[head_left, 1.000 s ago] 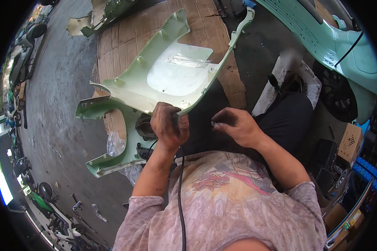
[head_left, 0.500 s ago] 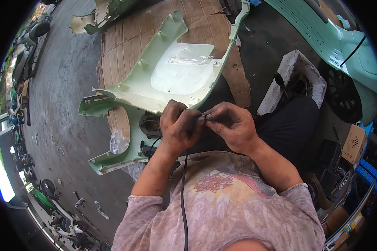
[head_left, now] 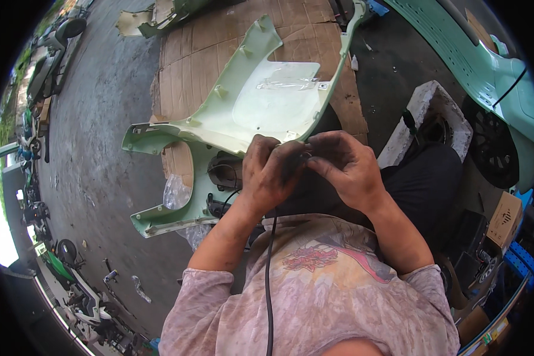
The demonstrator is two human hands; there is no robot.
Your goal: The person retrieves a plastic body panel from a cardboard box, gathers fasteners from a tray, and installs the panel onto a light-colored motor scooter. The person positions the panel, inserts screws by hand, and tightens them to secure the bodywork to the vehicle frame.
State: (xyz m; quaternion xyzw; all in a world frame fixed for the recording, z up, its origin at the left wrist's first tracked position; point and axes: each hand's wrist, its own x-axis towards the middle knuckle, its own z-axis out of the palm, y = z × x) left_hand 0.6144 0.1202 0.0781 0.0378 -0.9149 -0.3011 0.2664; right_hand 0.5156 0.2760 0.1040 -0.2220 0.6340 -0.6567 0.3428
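Note:
My left hand (head_left: 271,172) is closed, its fingers curled round the upper end of a black cable (head_left: 269,261) that runs down in front of my shirt. Against it, my right hand (head_left: 349,172) holds thumb and fingers together in a pinch. A thin wire end seems to lie between the two hands' fingertips, too small and shaded to make out well. Just beyond my fingers rests a pale green scooter body panel (head_left: 219,118), hollow side up, with a dark part (head_left: 224,171) attached by a thin black wire. Both hands are darkened with grime.
Flattened cardboard (head_left: 187,65) lies under the panel. To the right are a white foam box (head_left: 391,139), a green scooter body (head_left: 474,65), a wheel (head_left: 492,142) and a small carton (head_left: 504,219). Tools (head_left: 110,275) lie on the floor at left, near parked scooters (head_left: 80,285).
The view has shifted, so the surroundings sit slightly farther right. Both hands remain together at the wire end; the right fingers have shifted slightly, their knuckles raised.

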